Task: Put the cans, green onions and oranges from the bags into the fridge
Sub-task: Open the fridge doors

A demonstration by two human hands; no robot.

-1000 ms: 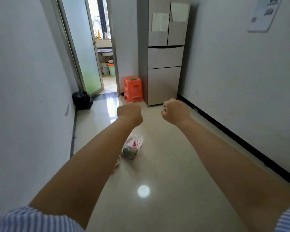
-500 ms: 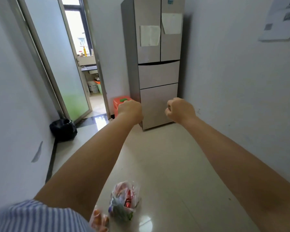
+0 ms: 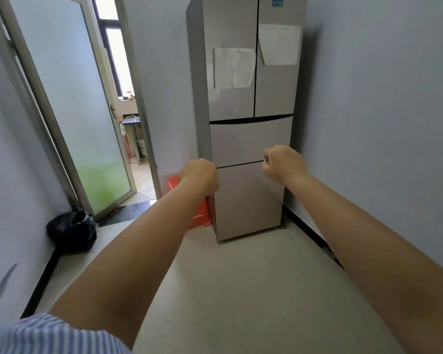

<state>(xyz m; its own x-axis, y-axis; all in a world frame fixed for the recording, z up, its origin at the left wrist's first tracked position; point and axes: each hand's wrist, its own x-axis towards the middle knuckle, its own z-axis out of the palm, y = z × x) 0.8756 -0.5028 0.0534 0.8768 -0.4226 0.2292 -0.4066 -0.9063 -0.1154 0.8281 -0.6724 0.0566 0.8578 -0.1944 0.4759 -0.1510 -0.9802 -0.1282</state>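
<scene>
Both arms are stretched out toward the fridge (image 3: 251, 139), which stands shut against the far wall with two paper sheets (image 3: 234, 68) on its upper doors. The left hand (image 3: 199, 176) and the right hand (image 3: 283, 162) are balled into fists, fingers curled tight around nothing. An orange stool (image 3: 198, 213) sits beside the fridge; a black bag (image 3: 72, 232) slumps by the glass door (image 3: 69, 106)

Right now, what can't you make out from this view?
- Bags: out of the head view, below the bottom edge.
- Fridge contents: hidden by its shut doors.
- Fridge top: cut off by the upper edge.
- Stool: mostly hidden behind the left hand.
- Papers on the doors: print too faint to read.
- Right hand: a fist, palm side hidden.
</scene>
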